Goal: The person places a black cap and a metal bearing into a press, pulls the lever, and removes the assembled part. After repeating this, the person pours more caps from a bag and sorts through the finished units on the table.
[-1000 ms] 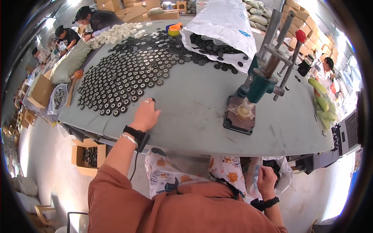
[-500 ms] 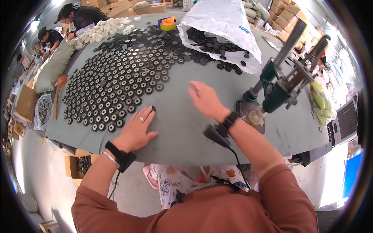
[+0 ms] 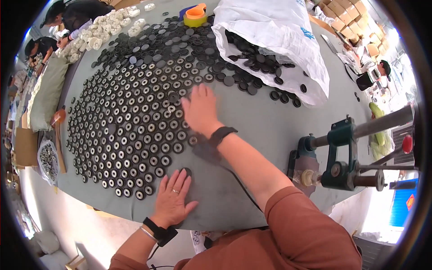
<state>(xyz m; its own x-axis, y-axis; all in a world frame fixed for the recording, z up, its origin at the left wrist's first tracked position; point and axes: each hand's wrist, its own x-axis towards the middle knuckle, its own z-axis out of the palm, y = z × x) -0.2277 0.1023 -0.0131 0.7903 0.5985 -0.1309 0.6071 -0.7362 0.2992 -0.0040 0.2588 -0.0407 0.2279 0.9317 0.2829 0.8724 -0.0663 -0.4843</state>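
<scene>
My left hand [image 3: 173, 198] lies flat on the grey table, fingers stretched out, its fingertips against a small black disc [image 3: 186, 172]. Reaching across to the far side, my right hand [image 3: 201, 110] is slightly blurred, its fingers extended over the right edge of the laid-out pieces. Those pieces are many black round parts with metal ring centres [image 3: 135, 144], set close together in rows. Beyond them are loose plain black discs [image 3: 157, 45], some overlapping. Whatever is under my right palm is hidden.
A white sack [image 3: 270, 27] spills black discs at the back. To the right stands a green hand press [image 3: 342, 153]. An orange and yellow tape roll [image 3: 195, 16], a wooden-handled mallet [image 3: 59, 135] and a bag of metal parts [image 3: 48, 159] lie about. Other people work at the far left.
My right hand has swung left and away from me, from bare table to the edge of the laid-out pieces. My left hand still rests by the black disc. The whole view has shifted.
</scene>
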